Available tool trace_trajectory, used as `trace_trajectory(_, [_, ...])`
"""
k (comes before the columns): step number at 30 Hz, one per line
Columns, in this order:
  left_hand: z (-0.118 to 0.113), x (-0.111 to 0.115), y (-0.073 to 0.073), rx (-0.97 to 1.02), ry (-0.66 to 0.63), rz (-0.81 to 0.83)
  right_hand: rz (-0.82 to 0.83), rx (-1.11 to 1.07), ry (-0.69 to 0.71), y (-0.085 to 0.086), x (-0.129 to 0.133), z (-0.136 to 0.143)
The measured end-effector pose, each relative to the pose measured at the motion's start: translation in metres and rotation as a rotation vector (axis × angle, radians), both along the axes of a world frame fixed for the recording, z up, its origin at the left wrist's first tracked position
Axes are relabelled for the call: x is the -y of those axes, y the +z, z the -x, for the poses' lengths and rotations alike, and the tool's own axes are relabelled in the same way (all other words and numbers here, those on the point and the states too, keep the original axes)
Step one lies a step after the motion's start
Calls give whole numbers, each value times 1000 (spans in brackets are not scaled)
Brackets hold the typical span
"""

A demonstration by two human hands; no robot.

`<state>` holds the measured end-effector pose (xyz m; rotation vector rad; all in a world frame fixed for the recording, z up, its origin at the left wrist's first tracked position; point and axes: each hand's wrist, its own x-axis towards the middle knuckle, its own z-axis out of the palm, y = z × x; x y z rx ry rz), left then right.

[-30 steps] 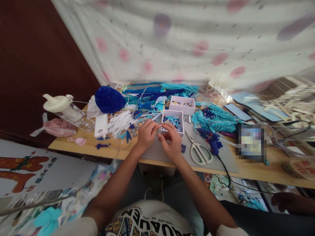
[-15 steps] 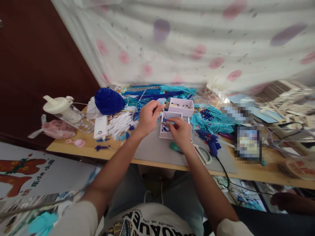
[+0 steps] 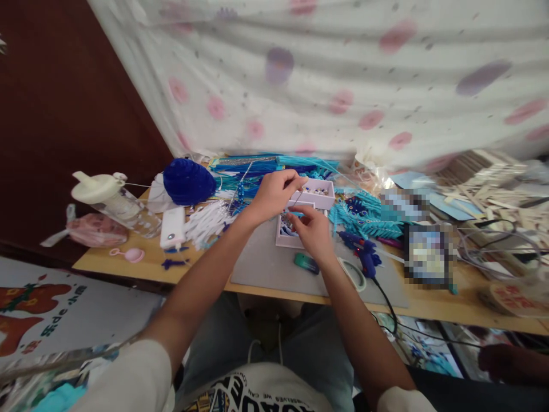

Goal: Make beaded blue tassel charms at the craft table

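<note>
My left hand (image 3: 274, 194) is raised just above the two pale boxes, its thumb and fingers pinched on a thin wire-like piece (image 3: 297, 197). Closed too, my right hand (image 3: 313, 229) is over the nearer box (image 3: 291, 241), fingertips together at the lower end of that piece; what exactly they grip is too small to make out. Blue and silver bits lie in the nearer box. Behind it, the farther box (image 3: 328, 200) holds small gold and blue beads.
Right of my hands lie a blue glue gun (image 3: 366, 257), scissors (image 3: 355, 277) and turquoise fuzzy stems (image 3: 373, 220). A green object (image 3: 306, 263) rests on the grey mat (image 3: 261, 263). Leftward are white stems (image 3: 208, 223), a power bank (image 3: 172, 228), a blue bundle (image 3: 189, 182) and a tumbler (image 3: 115, 197).
My left hand has moved right and slightly up, to the front of the farther box. My right hand remains over the nearer box. The view has shifted slightly.
</note>
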<state>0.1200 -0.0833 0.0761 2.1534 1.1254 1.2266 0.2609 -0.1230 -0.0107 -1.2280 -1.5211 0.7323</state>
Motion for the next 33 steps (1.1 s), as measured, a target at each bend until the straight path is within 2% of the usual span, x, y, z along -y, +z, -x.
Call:
trace_trajectory(7, [-9,12,-12,-4,-18,-27,20,93,-47,-16,-3,7])
trace_trajectory(11, [-9,17,-19,-66,20,-103,-21,96,-71,-12,5,6])
trace_trajectory(14, [-8,21,-21,-106,23,-136,-96,-43,-52,0,16,7])
trace_trajectory(18, [-6,28,-19,-151,33,-156,-80,-342,50,16,28,11])
trace_trajectory(22, [-3,33,-19,-223,60,-171,-106,-469,37,20,31,14])
trace_trajectory(28, [2,35,-22,-268,59,-172,-151,-339,-34,9,26,14])
trace_trajectory(33, [7,33,-26,-356,51,-172,-231,-174,-161,1,23,12])
